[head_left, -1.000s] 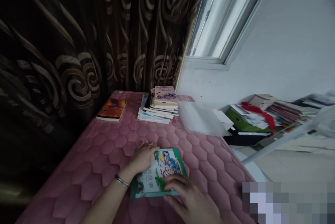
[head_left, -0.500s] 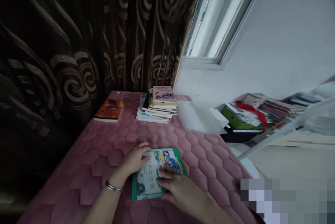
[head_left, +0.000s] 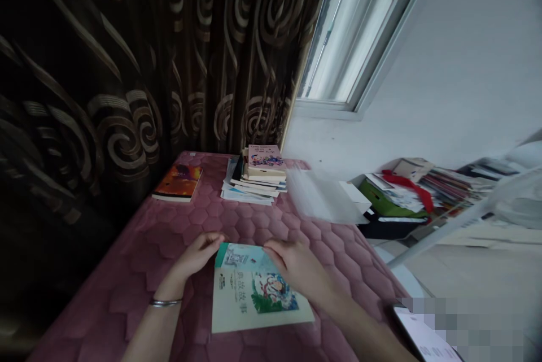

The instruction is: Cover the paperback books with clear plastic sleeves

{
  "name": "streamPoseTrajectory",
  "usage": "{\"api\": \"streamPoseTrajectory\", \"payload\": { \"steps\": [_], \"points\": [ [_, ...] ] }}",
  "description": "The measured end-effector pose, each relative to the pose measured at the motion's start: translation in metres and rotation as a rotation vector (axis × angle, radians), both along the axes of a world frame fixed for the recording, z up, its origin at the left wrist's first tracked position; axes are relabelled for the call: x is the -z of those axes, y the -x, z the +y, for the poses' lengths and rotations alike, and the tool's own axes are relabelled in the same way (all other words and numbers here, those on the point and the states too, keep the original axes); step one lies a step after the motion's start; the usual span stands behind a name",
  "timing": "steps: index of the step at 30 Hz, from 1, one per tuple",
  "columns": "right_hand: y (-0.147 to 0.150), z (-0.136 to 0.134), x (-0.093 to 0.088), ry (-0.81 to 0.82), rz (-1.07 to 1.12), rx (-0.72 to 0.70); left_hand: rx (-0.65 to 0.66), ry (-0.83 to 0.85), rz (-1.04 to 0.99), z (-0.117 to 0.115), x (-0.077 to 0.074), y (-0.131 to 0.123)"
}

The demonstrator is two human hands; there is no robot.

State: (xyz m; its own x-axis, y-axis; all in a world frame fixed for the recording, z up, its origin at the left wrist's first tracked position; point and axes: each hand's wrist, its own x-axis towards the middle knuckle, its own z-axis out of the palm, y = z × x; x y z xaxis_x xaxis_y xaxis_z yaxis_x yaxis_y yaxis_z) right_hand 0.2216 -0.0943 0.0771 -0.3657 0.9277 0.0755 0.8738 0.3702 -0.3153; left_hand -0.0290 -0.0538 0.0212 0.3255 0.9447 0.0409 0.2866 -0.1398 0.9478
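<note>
Currently: book [head_left: 265, 300] on pink mattress [head_left: 241, 216] at 6 o'clock in view, cover [head_left: 250, 257] partly raised. Left hand [head_left: 199, 253] nearly closed, pinching cover's 11 o'clock corner; right hand [head_left: 301, 271] half curled, thumb at cover's 1 o'clock edge, finger hold hidden. Handle as light, bendable paper, probably prone to creasing; grip by outer edges. Keep to quilting toward book stack [head_left: 260, 181] at 12 o'clock; mind mattress edge at 3.

Phone [head_left: 423, 332] partly beyond bottom edge
</note>
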Motion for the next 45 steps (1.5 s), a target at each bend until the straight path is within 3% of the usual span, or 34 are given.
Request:
{"api": "streamPoseTrajectory", "payload": {
  "steps": [3,7,10,12,15,20,24,29,32,40,45],
  "points": [
    [0.010,0.023,0.001,-0.132,-0.079,0.065,-0.214,-0.019,-0.083,0.003,0.006,0.000],
    [0.024,0.042,0.010,-0.419,-0.081,0.048,-0.202,-0.074,-0.179,0.010,0.007,-0.009],
    [0.033,0.043,0.024,-0.576,-0.043,-0.097,-0.234,-0.098,-0.200,0.016,0.009,-0.018],
    [0.038,0.040,0.035,-0.555,-0.050,-0.182,-0.236,-0.097,-0.181,0.018,0.014,-0.021],
    [0.043,0.032,0.050,-0.462,-0.077,-0.184,-0.245,-0.073,-0.056,0.021,0.024,-0.021],
    [0.044,0.026,0.066,-0.344,-0.103,-0.218,-0.571,0.005,0.220,0.031,0.034,-0.021],
    [0.043,0.025,0.076,-0.278,-0.102,-0.190,-0.686,0.089,0.198,0.049,0.035,-0.024],
    [0.046,0.022,0.080,-0.299,-0.065,-0.211,-0.721,0.138,0.131,0.068,0.035,-0.030],
    [0.048,0.021,0.081,-0.317,-0.054,-0.228,-0.673,0.153,0.069,0.069,0.033,-0.035],
    [0.048,0.022,0.087,-0.329,-0.052,-0.244,-0.494,0.059,-0.201,0.047,0.031,-0.035],
    [0.049,0.022,0.086,-0.377,-0.073,-0.262,-0.540,-0.034,-0.295,0.033,0.042,-0.035]
  ]
}}
